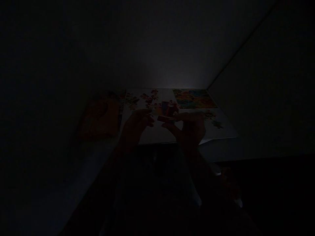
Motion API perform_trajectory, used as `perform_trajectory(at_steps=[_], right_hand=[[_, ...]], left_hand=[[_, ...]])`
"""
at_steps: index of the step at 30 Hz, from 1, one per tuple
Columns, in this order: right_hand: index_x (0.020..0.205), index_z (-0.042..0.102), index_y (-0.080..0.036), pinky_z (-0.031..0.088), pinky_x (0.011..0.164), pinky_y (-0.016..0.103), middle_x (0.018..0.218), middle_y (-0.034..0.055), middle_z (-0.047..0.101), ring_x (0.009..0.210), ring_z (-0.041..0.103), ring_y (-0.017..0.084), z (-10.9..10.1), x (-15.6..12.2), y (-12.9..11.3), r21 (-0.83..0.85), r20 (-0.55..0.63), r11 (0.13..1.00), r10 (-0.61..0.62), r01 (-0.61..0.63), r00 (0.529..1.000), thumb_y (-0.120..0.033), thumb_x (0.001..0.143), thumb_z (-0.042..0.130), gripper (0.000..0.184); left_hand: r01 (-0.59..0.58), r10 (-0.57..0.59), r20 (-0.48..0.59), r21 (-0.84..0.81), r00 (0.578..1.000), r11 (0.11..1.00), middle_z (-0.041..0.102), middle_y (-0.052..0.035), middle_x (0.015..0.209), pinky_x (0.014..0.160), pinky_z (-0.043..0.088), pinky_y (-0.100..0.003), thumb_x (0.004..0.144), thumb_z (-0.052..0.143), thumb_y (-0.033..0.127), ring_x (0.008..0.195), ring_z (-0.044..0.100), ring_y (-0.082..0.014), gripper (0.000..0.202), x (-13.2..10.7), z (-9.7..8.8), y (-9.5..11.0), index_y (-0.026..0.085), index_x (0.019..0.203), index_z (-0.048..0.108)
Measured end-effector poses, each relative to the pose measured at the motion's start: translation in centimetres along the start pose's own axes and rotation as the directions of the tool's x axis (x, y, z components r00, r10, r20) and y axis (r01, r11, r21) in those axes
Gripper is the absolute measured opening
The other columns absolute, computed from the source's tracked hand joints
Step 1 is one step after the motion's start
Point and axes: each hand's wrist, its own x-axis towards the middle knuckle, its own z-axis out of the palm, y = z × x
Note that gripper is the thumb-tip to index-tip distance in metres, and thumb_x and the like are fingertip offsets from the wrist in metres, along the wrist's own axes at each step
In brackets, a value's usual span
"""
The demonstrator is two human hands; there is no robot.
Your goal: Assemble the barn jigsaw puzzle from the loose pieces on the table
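The scene is very dark. My left hand (136, 126) and my right hand (190, 127) are raised side by side over a white board (157, 134), fingers curled. Between their fingertips they hold a small flat reddish piece (165, 118), seemingly a jigsaw piece. Loose puzzle pieces (145, 98) lie scattered on the board's far left. A joined, colourful puzzle section (194, 99) sits at the board's far right. A few more pieces (214, 119) lie right of my right hand.
An orange bag or box (100, 119) lies left of the board. Walls close in behind and on the right, meeting at a corner (208, 88). The foreground is too dark to read.
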Motion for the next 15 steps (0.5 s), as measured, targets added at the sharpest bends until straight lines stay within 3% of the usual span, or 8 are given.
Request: perform_trajectory(at_steps=[4, 7, 10, 13, 15], right_hand=[[0.101, 0.075, -0.031, 0.067, 0.075, 0.038, 0.094, -0.0002, 0.077, 0.085, 0.077, 0.021, 1.2, -1.8, 1.4, -0.041, 0.143, 0.995, 0.091, -0.085, 0.986, -0.062, 0.09, 0.098, 0.04], [0.105, 0.077, -0.031, 0.069, 0.078, 0.04, 0.099, 0.0014, 0.079, 0.087, 0.077, 0.022, 1.3, -2.1, 2.6, -0.036, 0.293, 0.997, 0.081, -0.074, 0.953, -0.063, 0.092, 0.095, 0.039], [0.128, 0.078, -0.034, 0.072, 0.082, 0.045, 0.119, 0.0068, 0.08, 0.102, 0.078, 0.028, 0.8, -1.6, 4.1, -0.069, 0.476, 0.996, 0.081, -0.054, 0.876, -0.07, 0.087, 0.096, 0.058], [0.157, 0.067, -0.038, 0.072, 0.096, 0.054, 0.15, 0.0125, 0.07, 0.127, 0.074, 0.035, 0.3, -0.9, 5.4, -0.078, 0.641, 0.997, 0.068, -0.024, 0.765, -0.073, 0.087, 0.095, 0.084], [0.162, 0.064, -0.041, 0.068, 0.11, 0.059, 0.156, 0.0119, 0.066, 0.14, 0.069, 0.036, 0.2, -0.5, 6.0, -0.06, 0.739, 0.998, 0.038, 0.009, 0.672, -0.07, 0.093, 0.09, 0.079]], left_hand=[[0.11, -0.127, -0.087, -0.174, 0.988, 0.979, 0.084, -0.0063, 0.107, 0.091, 0.067, -0.038, 0.089, 0.089, 0.076, 0.1, 0.082, -0.0235, 0.065, -0.2, 2.3, 0.4, 0.026, 0.127, 0.072], [0.154, -0.179, -0.128, -0.183, 0.975, 0.971, 0.085, -0.0059, 0.102, 0.085, 0.067, -0.035, 0.086, 0.092, 0.075, 0.092, 0.081, -0.0218, 0.064, -0.4, 1.2, -0.7, 0.024, 0.123, 0.076], [0.207, -0.208, -0.023, -0.031, 0.978, 0.978, 0.086, -0.0071, 0.105, 0.084, 0.066, -0.035, 0.096, 0.084, 0.07, 0.089, 0.08, -0.0209, 0.058, -0.4, -1.3, -0.9, 0.024, 0.131, 0.081], [0.164, -0.183, 0.107, 0.163, 0.977, 0.973, 0.086, -0.0079, 0.111, 0.092, 0.066, -0.037, 0.104, 0.075, 0.065, 0.095, 0.08, -0.0216, 0.05, -0.4, -3.6, -0.5, 0.027, 0.135, 0.084], [0.117, -0.163, 0.184, 0.241, 0.969, 0.963, 0.086, -0.0082, 0.119, 0.097, 0.065, -0.037, 0.106, 0.072, 0.063, 0.104, 0.081, -0.0233, 0.047, -0.3, -4.5, -0.3, 0.029, 0.136, 0.085]])
